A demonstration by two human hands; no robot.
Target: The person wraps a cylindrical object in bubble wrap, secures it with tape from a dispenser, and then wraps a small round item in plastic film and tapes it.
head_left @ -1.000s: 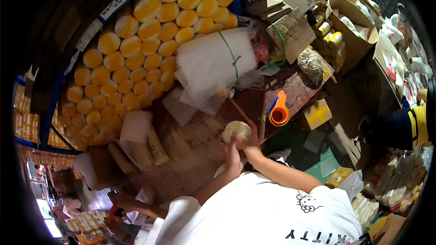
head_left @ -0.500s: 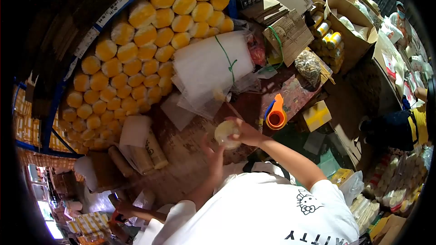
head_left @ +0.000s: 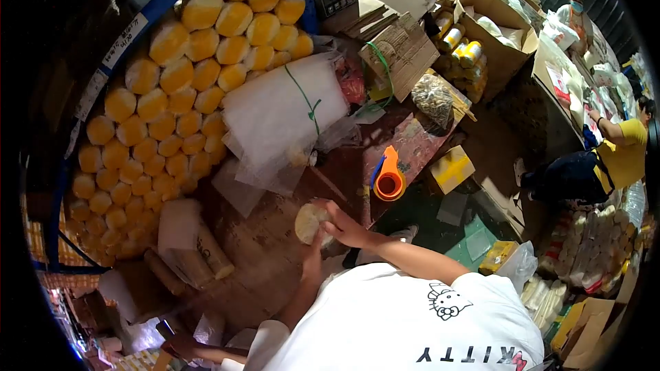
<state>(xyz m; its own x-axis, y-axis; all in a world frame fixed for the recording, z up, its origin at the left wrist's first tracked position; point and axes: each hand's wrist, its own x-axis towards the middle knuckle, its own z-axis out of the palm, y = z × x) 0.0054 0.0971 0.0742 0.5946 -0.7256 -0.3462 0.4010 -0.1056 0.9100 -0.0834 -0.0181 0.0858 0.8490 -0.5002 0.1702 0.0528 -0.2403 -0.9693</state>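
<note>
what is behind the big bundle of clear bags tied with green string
Behind the bundle of clear bags is a wall of stacked yellow rolls on a blue rack. The bundle covers the rolls directly behind it, so how far the stack runs there cannot be seen.

"KITTY", upside down, with a cat-face logo, on the white T-shirt (head_left: 412, 316).

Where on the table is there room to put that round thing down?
Bare wood lies between the paper-wrapped rolls and the hands holding the round pack. It's crowded farther back: plastic bags, orange tape dispenser, cardboard.
</note>
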